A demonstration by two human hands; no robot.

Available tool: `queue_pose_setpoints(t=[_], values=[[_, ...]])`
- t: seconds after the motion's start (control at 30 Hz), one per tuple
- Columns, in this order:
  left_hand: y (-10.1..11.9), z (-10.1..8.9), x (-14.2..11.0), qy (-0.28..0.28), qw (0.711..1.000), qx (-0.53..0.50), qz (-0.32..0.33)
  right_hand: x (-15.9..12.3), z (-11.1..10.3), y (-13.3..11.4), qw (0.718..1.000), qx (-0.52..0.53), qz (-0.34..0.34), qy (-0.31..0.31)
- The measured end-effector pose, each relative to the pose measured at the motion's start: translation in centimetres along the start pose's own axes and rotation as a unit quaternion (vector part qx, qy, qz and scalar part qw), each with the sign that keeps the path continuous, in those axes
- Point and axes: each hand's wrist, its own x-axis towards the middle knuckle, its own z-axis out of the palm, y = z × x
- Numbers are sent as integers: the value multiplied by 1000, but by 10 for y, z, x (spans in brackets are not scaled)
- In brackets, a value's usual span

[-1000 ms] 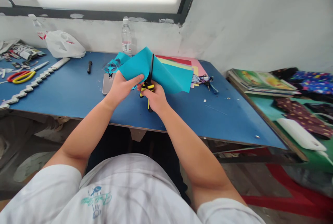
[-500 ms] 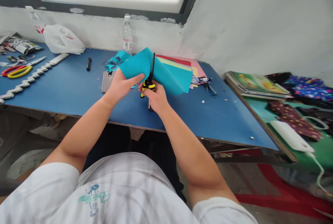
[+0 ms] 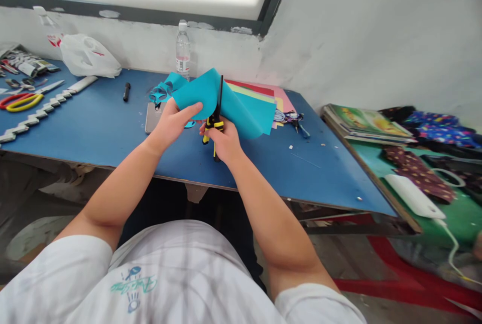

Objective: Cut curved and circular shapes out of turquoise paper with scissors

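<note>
A bent sheet of turquoise paper (image 3: 246, 108) is raised above the blue table. My left hand (image 3: 173, 120) grips its left part, thumb on top and the other fingers hidden beneath. My right hand (image 3: 226, 139) is closed around the black-and-yellow handles of scissors (image 3: 220, 95), whose dark blade points away from me and lies against the paper, with a cut running along it. Turquoise paper scraps with cut-out holes (image 3: 161, 93) lie just beyond my left hand, by a flat grey phone-like object (image 3: 152, 117).
Behind the sheet stands a plastic bottle (image 3: 183, 50), with coloured paper (image 3: 286, 100) to the right. At left are a black marker (image 3: 127, 92), red-and-yellow scissors (image 3: 26, 102), a folded white zigzag strip (image 3: 41, 113) and a plastic bag (image 3: 88, 57). Books (image 3: 369, 123) lie on the green side table.
The view has shifted slightly, so the surroundings sit a little further left. Both hands, the paper and the scissors hold nearly the same pose.
</note>
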Motion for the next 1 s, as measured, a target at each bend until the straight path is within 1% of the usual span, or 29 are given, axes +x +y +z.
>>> queue_pose_setpoints(t=[0.17,0.43,0.6,0.73,1.0], values=[[2,2,0,20,1000,-23,-6,0,-1,1,1000,-1,-1,-4],[1,0,4,40,999,0,16,-2,2,-2,1000,-6,7,4],[5,1,4,55,998,22,34,-2,2,2,1000,-14,5,2],[7,0,2,56,997,37,38,-2,2,5,1000,-24,6,-1],[8,-2,2,67,995,55,50,-5,2,-1,999,-29,17,-3]])
